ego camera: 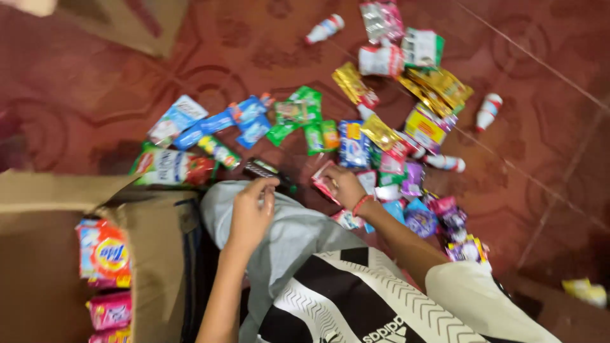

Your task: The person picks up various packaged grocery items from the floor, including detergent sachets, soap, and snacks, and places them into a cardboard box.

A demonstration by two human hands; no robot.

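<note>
My left hand (251, 213) hovers over my grey-clad knee (286, 228), fingertips touching a dark packet (265, 170) on the floor; whether it grips it is unclear. My right hand (345, 186), with a red band on the wrist, rests on a red and white sachet (324, 184) among scattered packets. Many small colourful sachets and packets (356, 143) lie spread on the red patterned floor in front of me.
An open cardboard box (152, 248) at my left holds stacked orange and pink packets (105, 254). Small white bottles (488, 111) (324, 28) lie among the packets. A brown cardboard sheet (136, 22) lies at the far left. A yellow packet (584, 291) sits apart at right.
</note>
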